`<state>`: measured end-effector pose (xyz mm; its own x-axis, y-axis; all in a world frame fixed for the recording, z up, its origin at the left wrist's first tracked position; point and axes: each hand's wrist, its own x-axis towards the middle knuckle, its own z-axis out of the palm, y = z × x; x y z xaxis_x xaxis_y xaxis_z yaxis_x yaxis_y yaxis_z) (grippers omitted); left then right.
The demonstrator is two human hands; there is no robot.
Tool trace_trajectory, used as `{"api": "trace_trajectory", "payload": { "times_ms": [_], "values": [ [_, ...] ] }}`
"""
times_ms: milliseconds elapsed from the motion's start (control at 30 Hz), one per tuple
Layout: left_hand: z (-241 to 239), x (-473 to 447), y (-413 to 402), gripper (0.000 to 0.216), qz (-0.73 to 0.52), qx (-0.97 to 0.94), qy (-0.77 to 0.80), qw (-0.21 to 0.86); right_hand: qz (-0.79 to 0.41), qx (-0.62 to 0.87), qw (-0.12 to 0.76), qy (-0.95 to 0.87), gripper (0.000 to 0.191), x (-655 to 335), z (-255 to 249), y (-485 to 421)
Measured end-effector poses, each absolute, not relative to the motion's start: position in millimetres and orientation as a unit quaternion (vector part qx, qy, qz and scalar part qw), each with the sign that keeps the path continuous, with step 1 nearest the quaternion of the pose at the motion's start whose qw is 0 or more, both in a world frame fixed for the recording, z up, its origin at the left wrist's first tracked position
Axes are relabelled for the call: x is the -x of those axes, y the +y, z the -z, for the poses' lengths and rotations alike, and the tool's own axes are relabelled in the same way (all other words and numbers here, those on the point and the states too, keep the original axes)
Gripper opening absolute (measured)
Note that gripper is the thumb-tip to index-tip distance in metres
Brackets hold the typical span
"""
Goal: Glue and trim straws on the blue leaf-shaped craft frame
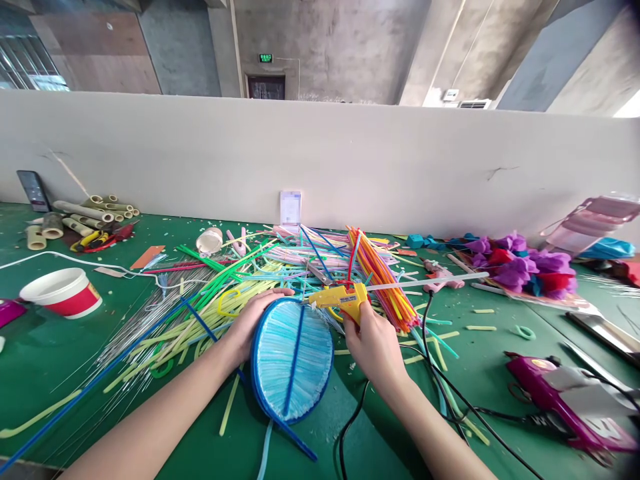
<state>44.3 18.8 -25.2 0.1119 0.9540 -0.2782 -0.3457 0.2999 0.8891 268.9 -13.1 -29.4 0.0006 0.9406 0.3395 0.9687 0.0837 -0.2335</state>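
Observation:
My left hand is closed on the far left edge of a light-blue oval pipe-cleaner panel, which is tilted up toward me. A dark-blue rim runs around the panel, and a dark-blue strip crosses its middle. In my right hand is a yellow hot glue gun, my fingers wrapped round its handle. Its nozzle points left, at or just above the panel's top rim; contact is unclear. From its back sticks out a long translucent glue stick. Loose blue pipe-cleaner ends hang below the panel.
Pipe cleaners in many colours and thin wires cover the green table. Left are a paper cup and bamboo pieces. Right are purple flowers, a magenta power strip and black cables. A phone leans behind.

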Motion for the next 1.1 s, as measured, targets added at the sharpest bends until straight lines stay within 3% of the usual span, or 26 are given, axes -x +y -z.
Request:
{"api": "trace_trajectory", "payload": {
  "times_ms": [633,1100],
  "values": [
    [23,-45,19,0.028,-0.488,-0.329,0.461,0.665,0.018,0.705,0.178,-0.686,0.011,-271,20,-17],
    [22,-44,18,0.029,-0.476,-0.325,0.461,0.675,0.009,0.732,0.209,-0.648,0.031,-269,18,-17]
  ]
}}
